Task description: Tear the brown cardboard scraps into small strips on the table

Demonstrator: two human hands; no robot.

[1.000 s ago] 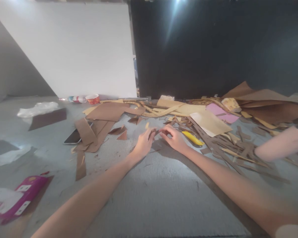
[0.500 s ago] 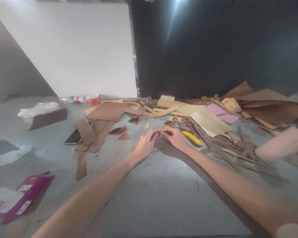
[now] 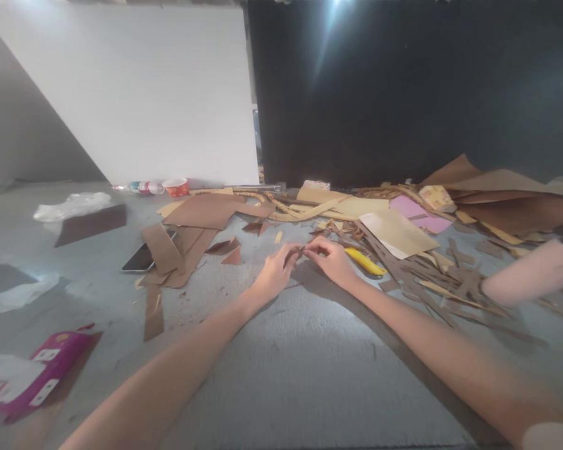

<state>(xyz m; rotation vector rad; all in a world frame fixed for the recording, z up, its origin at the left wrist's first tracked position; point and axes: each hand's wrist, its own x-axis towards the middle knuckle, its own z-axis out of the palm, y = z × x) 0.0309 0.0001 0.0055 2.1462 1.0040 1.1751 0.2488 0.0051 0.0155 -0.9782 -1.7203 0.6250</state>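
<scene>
Our left hand point(image 3: 273, 274) and right hand point(image 3: 332, 263) each have the grip clamped on a brown piece point(image 3: 301, 250); we judge it light and pliable, best pinched at opposite ends.

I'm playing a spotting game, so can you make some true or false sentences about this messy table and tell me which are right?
1. The left hand and right hand pinch a small brown piece. True.
2. The bright yellow object lies left of both hands. False: the bright yellow object is beside the right hand, on its right.
3. A brown strip lies across the phone. True.
4. The red cup is in the left hand. False: the red cup is at the back.
</scene>
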